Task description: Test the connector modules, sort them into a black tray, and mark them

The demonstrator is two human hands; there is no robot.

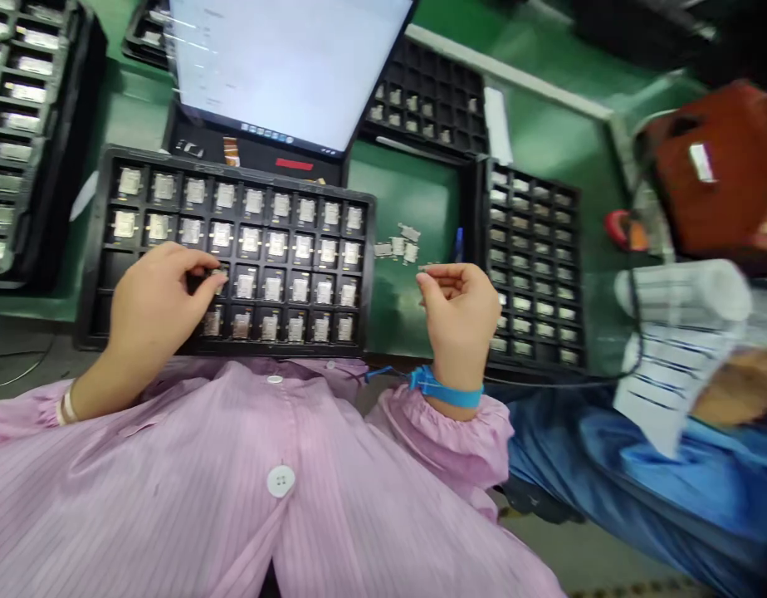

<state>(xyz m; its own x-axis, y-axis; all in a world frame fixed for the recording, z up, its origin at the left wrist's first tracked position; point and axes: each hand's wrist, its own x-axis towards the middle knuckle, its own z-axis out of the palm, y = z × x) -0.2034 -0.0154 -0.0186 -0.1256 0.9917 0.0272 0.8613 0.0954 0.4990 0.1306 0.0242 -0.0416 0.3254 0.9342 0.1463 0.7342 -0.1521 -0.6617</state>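
My left hand [156,299] rests on a black compartment tray [234,174], its fingertips pinched on a small metal part [219,276] in the third row. Most of the tray's pockets hold silver square parts; the pockets at the left of the lower rows look empty. My right hand [461,311] hovers over the green mat to the tray's right, fingers curled round a small metal part [428,269]. It wears a blue wrist strap [446,389]. A small pile of loose parts [397,245] lies just beyond it.
A second black tray [536,266] of parts stands right of my hand, a third [427,95] behind it. A tilted bright screen [284,62] rises at the back. Stacked trays [22,133] fill the far left. A person in blue with a white glove [676,332] sits at right.
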